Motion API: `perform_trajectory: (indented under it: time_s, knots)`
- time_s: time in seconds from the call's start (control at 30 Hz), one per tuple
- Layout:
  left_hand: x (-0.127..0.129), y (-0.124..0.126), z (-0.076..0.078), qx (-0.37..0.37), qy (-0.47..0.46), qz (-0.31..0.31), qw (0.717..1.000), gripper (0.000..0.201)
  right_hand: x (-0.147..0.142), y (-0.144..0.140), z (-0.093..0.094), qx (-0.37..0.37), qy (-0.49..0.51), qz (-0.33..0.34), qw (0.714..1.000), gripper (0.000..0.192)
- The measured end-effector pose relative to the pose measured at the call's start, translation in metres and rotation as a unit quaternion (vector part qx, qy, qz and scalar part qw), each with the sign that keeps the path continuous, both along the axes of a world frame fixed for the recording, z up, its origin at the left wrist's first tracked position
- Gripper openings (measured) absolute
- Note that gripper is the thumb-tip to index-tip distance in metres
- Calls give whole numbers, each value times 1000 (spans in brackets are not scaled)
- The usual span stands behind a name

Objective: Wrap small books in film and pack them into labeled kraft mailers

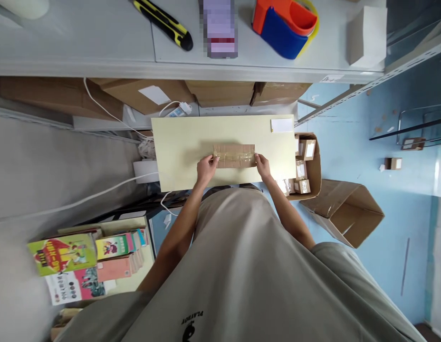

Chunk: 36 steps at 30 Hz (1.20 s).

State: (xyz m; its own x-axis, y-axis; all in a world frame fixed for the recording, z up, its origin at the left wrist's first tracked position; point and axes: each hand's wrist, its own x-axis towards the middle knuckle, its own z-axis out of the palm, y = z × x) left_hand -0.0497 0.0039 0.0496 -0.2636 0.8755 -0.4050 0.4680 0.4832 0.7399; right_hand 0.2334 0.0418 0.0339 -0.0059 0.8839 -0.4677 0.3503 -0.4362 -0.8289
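A flat brown cardboard box [234, 156] with clear tape running along its middle lies on the pale yellow tabletop [181, 142]. At its left end, my left hand [206, 168] pinches the edge between thumb and fingers. My right hand [262, 166] grips the opposite end in the same way. Both forearms reach forward from either side of my grey shirt. A white paper slip or label pad [281, 125] rests at the table's far right corner.
Above the table, a shelf [99, 52] carries a yellow-black utility knife [165, 23] and an orange-blue tape dispenser [286, 26]. Right of the table stand a carton of small boxes [315, 166] and an open carton [349, 211]. Books [67, 256] and a white cable [81, 203] are at left.
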Motion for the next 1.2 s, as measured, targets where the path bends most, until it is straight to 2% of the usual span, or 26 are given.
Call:
perform_trajectory:
  time_s: [0.13,0.27,0.37,0.5,0.63,0.77,0.9,1.03,1.2]
  knots:
    - [8,-5,-9,-31,33,-23,999,31,1,5,-2,47,-94,23,994,83]
    - [9,6,-16,-83,58,-39,994,42,4,6,3,44,-91,62,993,84]
    - [7,12,-23,-104,7,-39,994,50,10,9,3,19,-70,90,993,84]
    - [-5,10,-31,-80,-116,-36,989,51,16,12,0,-31,-36,108,993,83]
    - [-17,4,-35,-60,-194,-19,979,57,20,12,-1,-36,-18,108,993,83]
    - [-17,5,-33,-36,-215,-26,976,58,35,13,4,-16,40,106,993,77]
    - [-1,10,-32,-16,-151,-26,988,50,60,27,7,36,60,63,996,64]
    - [26,14,-39,0,-76,33,997,64,71,44,-10,19,66,63,996,67]
    - [42,12,-52,-50,-73,54,995,70,64,45,-46,-48,57,64,995,60]
